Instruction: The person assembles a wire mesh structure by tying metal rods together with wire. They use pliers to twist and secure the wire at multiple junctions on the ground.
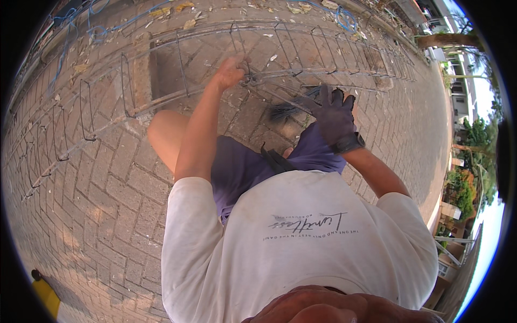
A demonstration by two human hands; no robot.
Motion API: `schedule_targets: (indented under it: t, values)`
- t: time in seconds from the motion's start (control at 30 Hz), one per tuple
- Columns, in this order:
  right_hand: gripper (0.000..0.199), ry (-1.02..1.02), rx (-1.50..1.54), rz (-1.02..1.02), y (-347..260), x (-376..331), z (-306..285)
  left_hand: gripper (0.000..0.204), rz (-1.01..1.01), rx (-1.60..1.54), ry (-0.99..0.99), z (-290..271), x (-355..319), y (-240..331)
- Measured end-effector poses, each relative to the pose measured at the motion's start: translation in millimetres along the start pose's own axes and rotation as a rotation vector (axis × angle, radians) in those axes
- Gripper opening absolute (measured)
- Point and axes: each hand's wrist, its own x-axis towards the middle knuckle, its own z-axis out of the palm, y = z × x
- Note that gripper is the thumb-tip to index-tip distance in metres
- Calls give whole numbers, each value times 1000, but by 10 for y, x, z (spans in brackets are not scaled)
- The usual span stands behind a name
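Observation:
A long rebar cage point(207, 89) of thin steel bars and square stirrups lies across in front of me. My bare left hand point(231, 72) is closed at its near bar, beside a stirrup joint; what its fingers pinch is hidden. From that joint a thin, long-handled metal tool point(283, 91) runs to the right, its end meeting my right hand point(335, 114). That hand wears a dark glove, its fingers spread apart above my knee. Whether the glove's thumb presses on the handle cannot be made out. A bundle of dark tie wires point(288, 109) lies between my hands.
A block point(143, 75) sits under the cage at left, another point(378, 67) at right. Blue cord point(344, 20) and dry leaves lie along the far side. Herringbone paving point(129, 215) surrounds me. Something yellow point(46, 296) shows at lower left; trees and buildings stand at right.

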Motion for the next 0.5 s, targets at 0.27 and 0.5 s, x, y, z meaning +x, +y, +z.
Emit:
schedule_targets:
  t: [0.27, 0.5]
  values:
    - [83, -560, 1224, 260, -81, -194, -40, 48, 48, 103, -51, -36, 6, -45]
    - [51, -915, 1509, 165, -43, -99, 160, 47, 54, 137, -44, -14, -24, -25]
